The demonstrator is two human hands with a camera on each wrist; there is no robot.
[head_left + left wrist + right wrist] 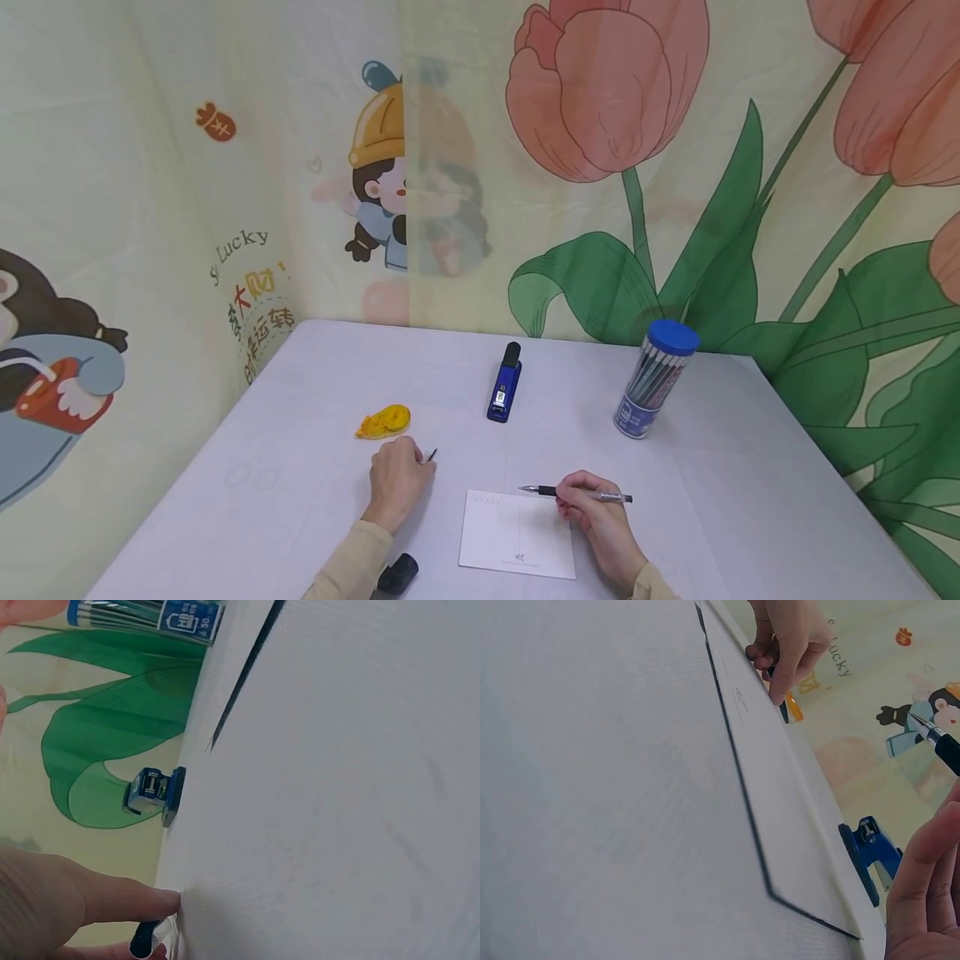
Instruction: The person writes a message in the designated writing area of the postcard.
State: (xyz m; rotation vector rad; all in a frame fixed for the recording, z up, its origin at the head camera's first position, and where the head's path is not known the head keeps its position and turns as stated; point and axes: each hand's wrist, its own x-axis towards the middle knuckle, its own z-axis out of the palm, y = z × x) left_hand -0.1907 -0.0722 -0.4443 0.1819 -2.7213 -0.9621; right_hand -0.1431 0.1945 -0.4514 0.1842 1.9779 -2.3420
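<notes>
My right hand (596,517) pinches a pen (577,493) with a clear barrel and black grip. Its bare metal tip points left, above the top edge of a white card (517,533) printed with faint lines; the right wrist view shows the pen (946,750) at the right edge. My left hand (399,479) is left of the card, low over the table. Between its thumb and fingers it pinches a small piece with a dark clip (142,939) and a clear part, which looks like a pen cap; the fingers hide most of it.
A yellow correction tape (384,422) lies just beyond my left hand. Farther back stands a blue stapler (504,392) with a black top. A clear tub of pencils (652,383) with a blue lid stands at back right. A black object (397,575) shows beside my left sleeve.
</notes>
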